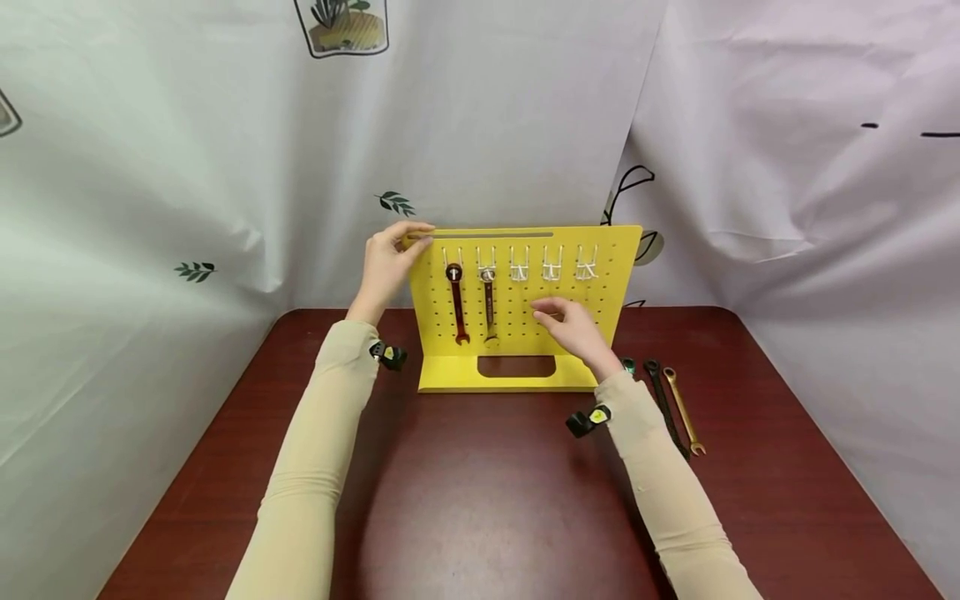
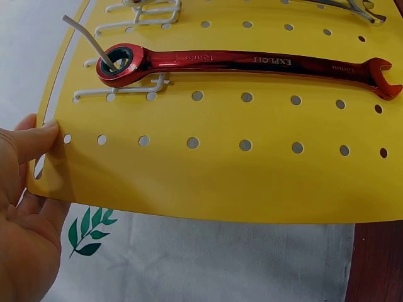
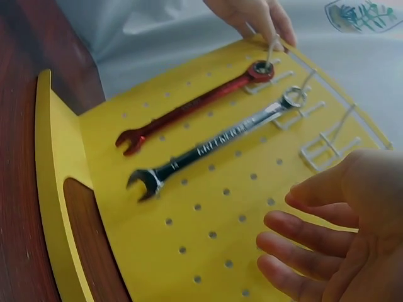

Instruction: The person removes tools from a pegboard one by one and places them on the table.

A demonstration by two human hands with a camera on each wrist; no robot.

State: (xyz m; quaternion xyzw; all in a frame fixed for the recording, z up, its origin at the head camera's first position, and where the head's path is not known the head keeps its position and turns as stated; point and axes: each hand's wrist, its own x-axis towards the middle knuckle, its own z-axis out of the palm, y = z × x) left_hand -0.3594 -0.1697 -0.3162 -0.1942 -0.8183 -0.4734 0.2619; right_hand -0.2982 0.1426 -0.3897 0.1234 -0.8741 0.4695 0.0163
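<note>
pegboard [image 1: 516,293] stands upright on its base [image 1: 450,377], which extends forward over the table [image 1: 480,483] and presumably resists tipping. the left hand [image 1: 386,262] pinches the pegboard's upper left corner, its thumb [image 2: 33,142] on the front face beside the top slot [image 1: 495,236] and its fingers passing behind. this grip probably steadies the panel against loads applied at the front.

the red wrench [image 2: 252,61] hangs at the left of the pegboard, ring end up, with the hook prong passing through the ring; the open jaw therefore points down. the silver wrench [image 3: 217,140] hangs in the same manner on the next hook to the right. one wrench per hook appears intended to keep the shafts apart.

the right hand [image 1: 573,327] is in front of the pegboard, below the free hooks [image 1: 552,272]. its thumb and fingers are spread and bent, with nothing between them. whether a fingertip touches the panel cannot be told.

to the right of the pegboard, the green wrench [image 1: 628,364], mostly hidden by the right arm, the black wrench [image 1: 662,396] and the gold wrench [image 1: 683,408] lie on the table, likely placed there for reach by the right hand.
</note>
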